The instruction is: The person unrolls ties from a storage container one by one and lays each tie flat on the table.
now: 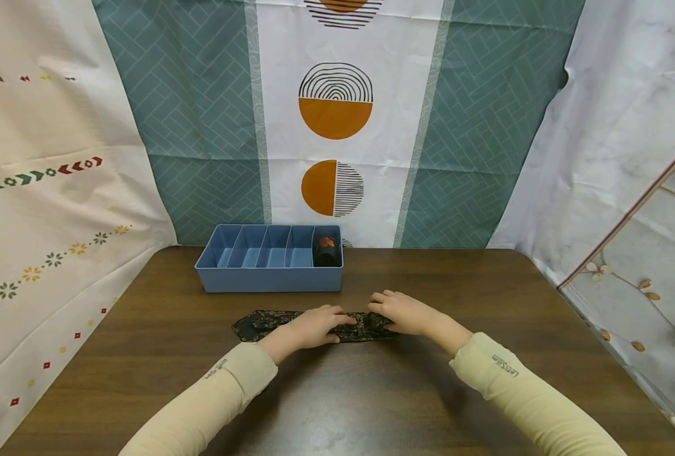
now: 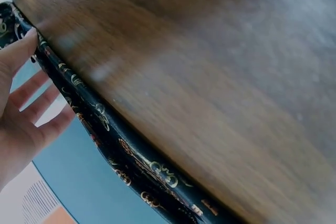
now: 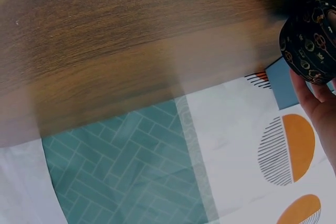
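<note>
A dark necktie (image 1: 351, 333) with a small gold and orange pattern lies folded lengthwise across the table, its pointed end at the left. My left hand (image 1: 315, 325) is over its middle; the left wrist view shows the thumb on one edge of the necktie (image 2: 107, 129) and the fingers beyond the other. At the right end, my right hand (image 1: 407, 313) grips the doubled-over part. In the right wrist view that part of the necktie (image 3: 307, 48) bulges in a rounded fold, with fingers (image 3: 304, 90) against its side. Some fingertips are hidden by the cloth.
Behind the necktie stands a blue divided box (image 1: 271, 280) with several compartments. A dark rolled item (image 1: 327, 252) with an orange motif sits in its rightmost compartment. The brown wooden table (image 1: 457, 278) ends at a patterned curtain (image 1: 212, 126).
</note>
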Demonstrator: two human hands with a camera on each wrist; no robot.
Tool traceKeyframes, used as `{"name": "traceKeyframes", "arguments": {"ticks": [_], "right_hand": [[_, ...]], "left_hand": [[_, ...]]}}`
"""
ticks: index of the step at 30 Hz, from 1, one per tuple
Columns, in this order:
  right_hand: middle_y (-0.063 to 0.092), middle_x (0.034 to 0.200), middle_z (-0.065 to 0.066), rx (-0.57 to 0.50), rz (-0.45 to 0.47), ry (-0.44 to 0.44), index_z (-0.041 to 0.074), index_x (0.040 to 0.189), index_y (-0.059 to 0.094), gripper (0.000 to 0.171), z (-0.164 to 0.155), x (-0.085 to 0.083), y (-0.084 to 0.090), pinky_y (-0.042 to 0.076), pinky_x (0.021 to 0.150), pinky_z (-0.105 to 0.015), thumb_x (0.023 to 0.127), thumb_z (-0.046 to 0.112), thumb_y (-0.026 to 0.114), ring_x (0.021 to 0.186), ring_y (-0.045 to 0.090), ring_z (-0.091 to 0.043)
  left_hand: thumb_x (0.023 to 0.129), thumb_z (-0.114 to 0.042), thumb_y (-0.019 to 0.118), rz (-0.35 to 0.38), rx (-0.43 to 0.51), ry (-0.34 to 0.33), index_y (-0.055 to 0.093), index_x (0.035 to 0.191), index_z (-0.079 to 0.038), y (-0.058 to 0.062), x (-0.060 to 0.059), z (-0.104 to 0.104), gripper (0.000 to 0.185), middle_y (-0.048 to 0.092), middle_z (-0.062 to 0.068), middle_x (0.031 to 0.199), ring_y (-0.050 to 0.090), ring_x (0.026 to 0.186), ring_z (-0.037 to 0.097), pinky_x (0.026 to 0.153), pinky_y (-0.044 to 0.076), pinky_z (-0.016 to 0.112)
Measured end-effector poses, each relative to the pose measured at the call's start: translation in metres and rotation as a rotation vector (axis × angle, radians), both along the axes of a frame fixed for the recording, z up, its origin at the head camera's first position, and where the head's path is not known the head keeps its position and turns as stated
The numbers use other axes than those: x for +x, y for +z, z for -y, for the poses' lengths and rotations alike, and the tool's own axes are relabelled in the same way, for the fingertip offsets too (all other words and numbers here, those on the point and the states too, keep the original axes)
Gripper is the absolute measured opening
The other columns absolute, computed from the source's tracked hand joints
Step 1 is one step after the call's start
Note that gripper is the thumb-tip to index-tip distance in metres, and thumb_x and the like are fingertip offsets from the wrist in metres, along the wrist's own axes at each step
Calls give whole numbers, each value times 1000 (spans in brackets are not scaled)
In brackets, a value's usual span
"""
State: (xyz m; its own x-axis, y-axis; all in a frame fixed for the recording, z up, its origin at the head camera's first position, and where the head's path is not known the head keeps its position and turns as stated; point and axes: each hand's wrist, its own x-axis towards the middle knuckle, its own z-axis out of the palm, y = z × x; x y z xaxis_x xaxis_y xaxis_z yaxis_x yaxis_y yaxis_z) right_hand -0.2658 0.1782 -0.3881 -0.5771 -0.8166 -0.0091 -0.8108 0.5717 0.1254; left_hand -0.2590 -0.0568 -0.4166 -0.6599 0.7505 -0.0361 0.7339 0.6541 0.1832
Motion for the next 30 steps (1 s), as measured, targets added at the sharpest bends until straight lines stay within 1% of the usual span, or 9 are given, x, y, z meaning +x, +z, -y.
{"name": "traceKeyframes", "arguments": {"ticks": [6,13,18,21,25,27,30], "right_hand": [[57,116,-9,1,-9,6,9,117,61,42,-1,0,0,53,84,-36,78,13,77,98,58,-24],[60,117,-9,-19,6,15,8,114,61,40,-2,-1,-2,52,86,-39,77,11,77,100,59,-25],[60,115,-8,-21,-7,22,9,114,61,41,-2,-2,-3,52,84,-37,77,12,78,98,59,-25],[59,114,-8,-19,-15,22,8,118,59,47,-3,-2,-4,52,84,-36,76,12,78,97,59,-24],[57,108,-6,-19,-3,14,12,126,57,54,-4,-2,-4,52,80,-33,76,11,78,92,57,-21],[56,104,-5,-25,1,19,13,123,60,51,-4,-2,-4,52,77,-32,76,11,78,88,56,-20],[56,104,-5,-28,6,17,13,117,62,44,-4,-2,-5,52,77,-32,76,11,78,90,57,-20]], "left_hand": [[88,-21,66,5,4,1,54,133,-20,0,-1,5,47,54,6,131,52,119,25,91,50,41],[88,-21,66,8,8,-5,54,133,-19,-2,0,8,47,54,6,131,52,119,24,92,49,40],[88,-22,66,6,5,-4,54,134,-19,-4,-1,10,47,53,6,131,52,119,25,92,49,41],[88,-22,66,-1,1,-6,53,134,-20,-5,-2,11,47,53,6,132,52,119,24,92,49,41],[89,-23,65,-12,-3,-8,53,134,-21,-6,-3,13,47,53,5,132,52,119,23,93,49,40],[89,-23,65,-12,-2,-7,53,134,-21,-6,-2,14,47,53,4,131,52,119,23,93,49,41],[89,-22,65,-12,3,-11,53,134,-20,-7,-1,16,47,54,6,130,53,117,25,91,50,41]]}}
